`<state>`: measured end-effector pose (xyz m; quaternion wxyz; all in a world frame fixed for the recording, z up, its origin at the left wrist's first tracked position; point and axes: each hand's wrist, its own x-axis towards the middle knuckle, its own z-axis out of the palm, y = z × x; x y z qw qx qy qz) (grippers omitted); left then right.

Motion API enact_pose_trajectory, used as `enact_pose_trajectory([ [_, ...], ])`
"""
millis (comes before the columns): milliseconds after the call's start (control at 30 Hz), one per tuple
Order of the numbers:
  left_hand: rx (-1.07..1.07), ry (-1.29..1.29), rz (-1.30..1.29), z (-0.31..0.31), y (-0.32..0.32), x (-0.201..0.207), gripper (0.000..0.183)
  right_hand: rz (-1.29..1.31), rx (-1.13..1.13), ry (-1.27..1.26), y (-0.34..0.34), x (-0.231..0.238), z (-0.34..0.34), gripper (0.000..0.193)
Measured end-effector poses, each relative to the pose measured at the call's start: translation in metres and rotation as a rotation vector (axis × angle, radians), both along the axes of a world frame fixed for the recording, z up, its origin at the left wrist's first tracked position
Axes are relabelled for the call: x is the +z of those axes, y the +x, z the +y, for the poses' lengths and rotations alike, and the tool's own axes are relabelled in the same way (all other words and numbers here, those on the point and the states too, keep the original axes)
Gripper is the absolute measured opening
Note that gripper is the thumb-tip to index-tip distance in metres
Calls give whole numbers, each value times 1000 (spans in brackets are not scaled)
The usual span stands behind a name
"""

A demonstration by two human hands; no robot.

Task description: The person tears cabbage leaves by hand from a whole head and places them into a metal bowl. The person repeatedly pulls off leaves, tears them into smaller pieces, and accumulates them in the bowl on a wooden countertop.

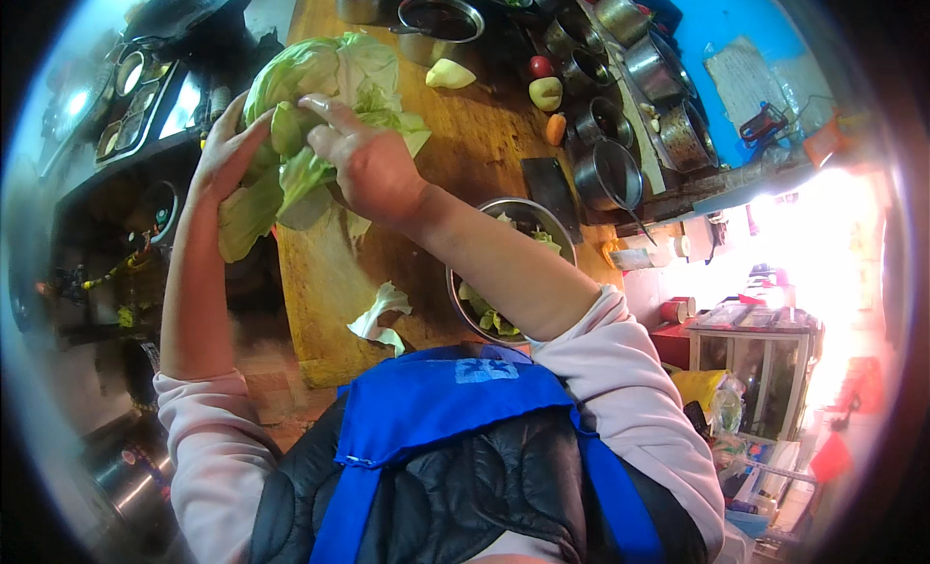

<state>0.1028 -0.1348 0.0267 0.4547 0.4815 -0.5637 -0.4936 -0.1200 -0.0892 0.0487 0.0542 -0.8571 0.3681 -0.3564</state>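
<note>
Left grip clasps cabbage, I'd guess for steadiness; right grip pinching, can't tell. Bowl sits near, probably for reach.

Cabbage partly behind hands; bowl partly behind right forearm; pot cropped at top.

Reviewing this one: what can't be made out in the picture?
All in the head view:
Left hand: some fingertips, behind the cabbage.
Right hand: palm side, turned away.
Steel bowl: part of its contents, behind the right forearm.
Dark pan: far side, cut by the top edge.
Pale sheet: any writing, too small.
</note>
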Motion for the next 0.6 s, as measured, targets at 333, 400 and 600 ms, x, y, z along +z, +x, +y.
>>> enact_pose_trajectory([
  [333,-30,-122,-160,15,-35,18,62,-221,-56,27,-29,-19,30,41],
  [400,-11,-173,-191,18,-39,18,64,-127,9,34,-39,-35,43,26],
  [600,39,-204,-281,16,-46,17,69,48,61,326,-53,-61,106,28],
])
